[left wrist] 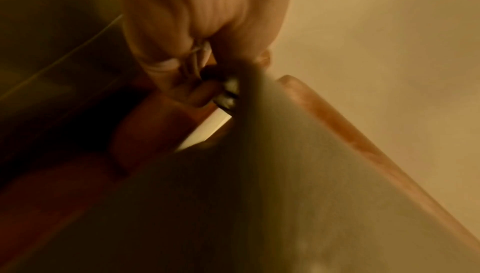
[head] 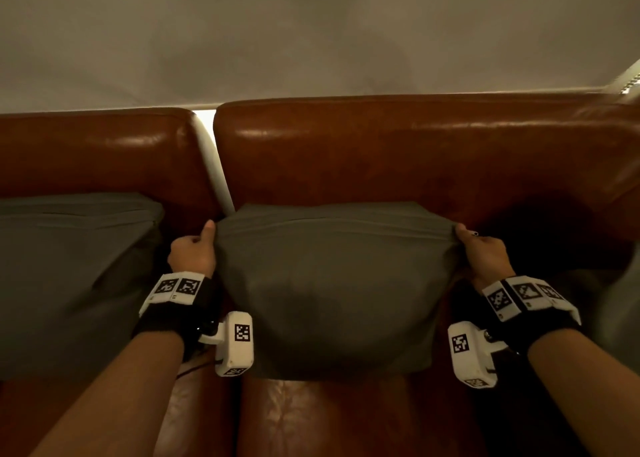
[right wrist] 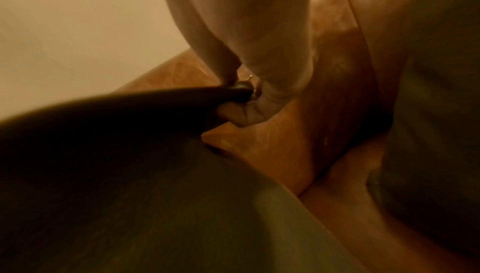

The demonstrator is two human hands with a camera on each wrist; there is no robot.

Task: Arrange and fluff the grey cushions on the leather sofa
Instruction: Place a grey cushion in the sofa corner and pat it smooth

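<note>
The leather sofa (head: pixel 398 151) carries your middle grey cushion (head: pixel 329 283) upright against its backrest, a second cushion (head: pixel 69 266) at nine o'clock. Your left hand (head: pixel 192 252) and right hand (head: pixel 485 255) each pinch a top corner, fingers closed on fabric. Such small grips could slip during a hard shake, dropping the cushion forward toward six o'clock.

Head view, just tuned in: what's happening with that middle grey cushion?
A person holds the middle grey cushion by its two upper corners, left hand on one, right hand on the other. It stands against the brown leather sofa backrest. Another grey cushion leans to its left, untouched.
</note>
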